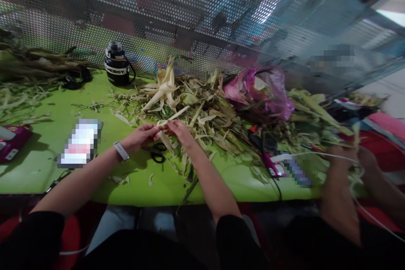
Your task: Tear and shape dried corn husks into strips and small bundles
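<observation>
My left hand (141, 136) and my right hand (181, 131) meet over the green table (57, 135), both pinched on a pale dried leaf strip (172, 116) that runs between their fingertips. A white band sits on my left wrist. Black scissors (157, 153) lie on the table just under my hands. A big heap of dried leaves and husks (202, 109) lies right behind them.
A black jar (116, 64) stands at the back by the perforated metal screen. A pink plastic bag (259, 93) lies on the heap. A pink device (12, 141) is at left. Another person's hands (344, 164) work at the right with leaves.
</observation>
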Tool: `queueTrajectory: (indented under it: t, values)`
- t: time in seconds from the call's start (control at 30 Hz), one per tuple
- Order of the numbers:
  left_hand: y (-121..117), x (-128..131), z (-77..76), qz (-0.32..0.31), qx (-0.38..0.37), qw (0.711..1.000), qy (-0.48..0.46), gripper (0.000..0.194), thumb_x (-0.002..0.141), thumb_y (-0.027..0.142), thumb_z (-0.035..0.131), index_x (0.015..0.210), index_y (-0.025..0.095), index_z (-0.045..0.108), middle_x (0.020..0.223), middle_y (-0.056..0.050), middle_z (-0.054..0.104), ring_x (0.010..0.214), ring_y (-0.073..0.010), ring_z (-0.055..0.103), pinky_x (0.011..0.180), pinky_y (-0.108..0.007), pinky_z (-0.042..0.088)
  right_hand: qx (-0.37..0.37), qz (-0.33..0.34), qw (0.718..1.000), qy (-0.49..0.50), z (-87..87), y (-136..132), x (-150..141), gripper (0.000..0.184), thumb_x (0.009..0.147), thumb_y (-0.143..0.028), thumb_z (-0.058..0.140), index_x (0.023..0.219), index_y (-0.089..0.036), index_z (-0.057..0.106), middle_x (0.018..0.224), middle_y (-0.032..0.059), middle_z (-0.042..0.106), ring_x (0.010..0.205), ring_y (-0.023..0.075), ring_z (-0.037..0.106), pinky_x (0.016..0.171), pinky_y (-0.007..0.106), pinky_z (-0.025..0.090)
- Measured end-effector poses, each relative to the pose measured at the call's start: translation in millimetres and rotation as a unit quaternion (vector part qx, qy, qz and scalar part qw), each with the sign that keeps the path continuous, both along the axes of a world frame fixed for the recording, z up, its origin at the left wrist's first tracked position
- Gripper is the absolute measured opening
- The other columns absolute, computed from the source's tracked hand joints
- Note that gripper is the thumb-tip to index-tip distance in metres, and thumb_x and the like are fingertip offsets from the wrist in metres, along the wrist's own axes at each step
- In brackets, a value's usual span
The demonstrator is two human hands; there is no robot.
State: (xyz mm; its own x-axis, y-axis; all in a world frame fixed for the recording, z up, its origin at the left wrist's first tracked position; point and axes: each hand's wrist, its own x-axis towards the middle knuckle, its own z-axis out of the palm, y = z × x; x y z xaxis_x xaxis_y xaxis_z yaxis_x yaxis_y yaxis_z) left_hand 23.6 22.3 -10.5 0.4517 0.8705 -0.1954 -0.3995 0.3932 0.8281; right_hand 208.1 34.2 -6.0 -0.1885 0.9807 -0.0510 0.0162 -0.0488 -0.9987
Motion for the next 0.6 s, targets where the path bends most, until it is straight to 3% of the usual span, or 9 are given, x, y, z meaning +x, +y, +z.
queueTrajectory:
  t: [0.13,0.27,0.47,0.6]
  values:
    - [4,-1,-2.3,0.058,-0.039,0.997,-0.024,0.01,0.079,0.016,0.074,0.084,0.009,0.068,0.065,0.0,0.064,0.054,-0.0038,0.058,0.057,-0.013,0.051,0.159,0.016,0.972,-0.171,4.0,-8,2,0.041,0.073,-0.056,0.07,0.086,-0.019,0.061,0.085,0.003,0.065,0.079,0.0158,0.059,0.076,0.03,0.047]
    - [6,-3,-4.0,0.062,-0.049,0.997,-0.023,0.009,0.082,0.014,0.069,0.089,0.009,0.069,0.066,-0.001,0.065,0.054,-0.0048,0.06,0.057,-0.013,0.052,0.209,0.077,0.947,-0.23,8.3,-12,4,0.037,0.072,-0.051,0.072,0.089,-0.019,0.063,0.093,0.005,0.065,0.087,0.0181,0.06,0.081,0.033,0.047]
    - [7,-4,-5.2,0.05,-0.049,0.997,-0.011,0.007,0.082,0.012,0.067,0.089,0.009,0.069,0.067,-0.002,0.066,0.057,-0.0056,0.06,0.058,-0.015,0.052,0.158,0.102,0.967,-0.173,10.8,-6,9,0.029,0.079,-0.048,0.066,0.077,-0.019,0.06,0.075,0.0007,0.063,0.072,0.0148,0.059,0.073,0.031,0.049]
    - [6,-5,-6.6,0.026,-0.025,0.999,-0.009,0.01,0.079,0.016,0.071,0.085,0.01,0.067,0.069,-0.002,0.067,0.059,-0.0061,0.061,0.06,-0.015,0.051,0.049,0.074,0.995,-0.052,6.3,-2,7,0.036,0.075,-0.054,0.067,0.079,-0.021,0.054,0.074,-0.0012,0.064,0.068,0.0148,0.063,0.069,0.032,0.054]
